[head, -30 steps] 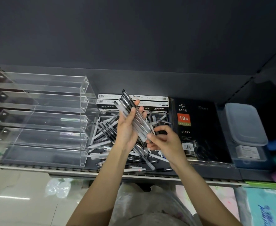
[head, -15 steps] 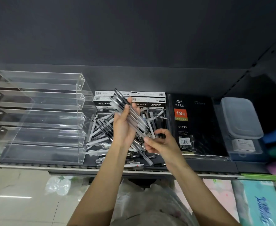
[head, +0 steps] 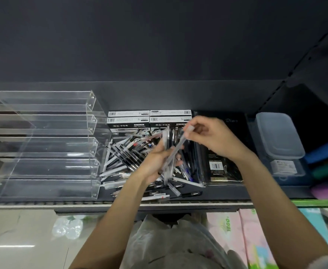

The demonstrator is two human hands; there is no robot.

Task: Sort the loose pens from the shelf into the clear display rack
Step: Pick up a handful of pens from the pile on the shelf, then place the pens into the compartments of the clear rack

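Note:
A heap of loose black and white pens lies on the dark shelf, just right of the clear display rack, whose stepped troughs show nothing inside. My left hand grips a bundle of pens over the heap, standing nearly upright. My right hand is above and to the right of it, fingers pinched on the top end of one pen of the bundle.
Several white pen boxes stand behind the heap. A black diary lies to the right, then a lidded grey plastic box. Coloured folders fill the far right. The shelf's front edge runs across below.
My left hand has swung the bundle from a leftward slant to nearly upright and shifted right. My right hand rose from the bundle's lower end to its top end.

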